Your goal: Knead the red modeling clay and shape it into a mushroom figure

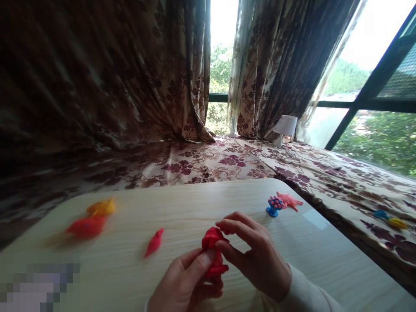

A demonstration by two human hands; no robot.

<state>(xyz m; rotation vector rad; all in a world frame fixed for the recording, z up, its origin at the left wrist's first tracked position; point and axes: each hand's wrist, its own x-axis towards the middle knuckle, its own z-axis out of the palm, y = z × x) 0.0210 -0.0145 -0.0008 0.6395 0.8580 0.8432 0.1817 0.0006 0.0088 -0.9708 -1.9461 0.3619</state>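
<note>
A red modelling clay figure (212,238) with a rounded top and a flared base stands upright between my two hands over the table. My left hand (188,277) is closed around its lower part, the thumb pressed against the front. With thumb and fingertips, my right hand (253,247) pinches the upper right edge of the same figure. Some of the clay is hidden behind the fingers. To the left of my hands lies a loose, pointed red clay piece (154,242), touched by neither hand.
An orange-red lump (86,226) and a yellow lump (102,207) lie on the table's left. A blue mushroom-shaped clay figure (274,206) and a flat pink piece (289,200) are at the back right. Beyond are a white lamp (286,125) and blue and yellow pieces (397,223) on patterned cloth.
</note>
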